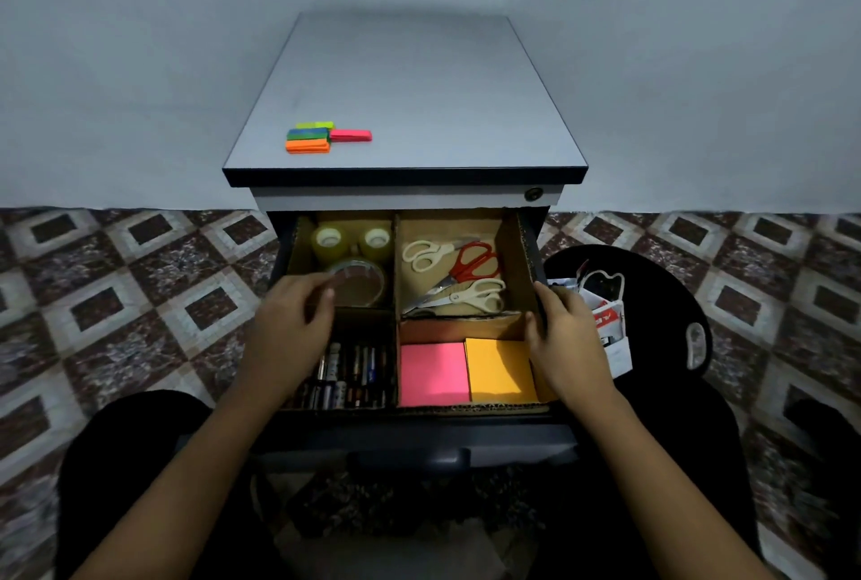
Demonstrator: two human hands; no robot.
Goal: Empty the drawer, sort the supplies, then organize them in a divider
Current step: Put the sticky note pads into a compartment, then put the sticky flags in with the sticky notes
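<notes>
Filling the open drawer [512, 449] at mid-frame, the cardboard divider [396, 276] keeps tape rolls [358, 281] upper left, scissors [466, 267] upper right, pens [354, 374] lower left and pink and orange sticky notes [433, 374] lower right. The right hand [563, 337] pinches the divider's right wall, thumb inside. The left hand [289, 323], blurred, reaches to the largest tape roll, and I cannot tell whether it grips; coloured flags [326, 139] lie on the bench [419, 90] above.

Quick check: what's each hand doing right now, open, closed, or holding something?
Left hand: at the large clear tape roll; blurred, grip cannot be told.
Right hand: grips the right wall of the brown cardboard divider.
</notes>
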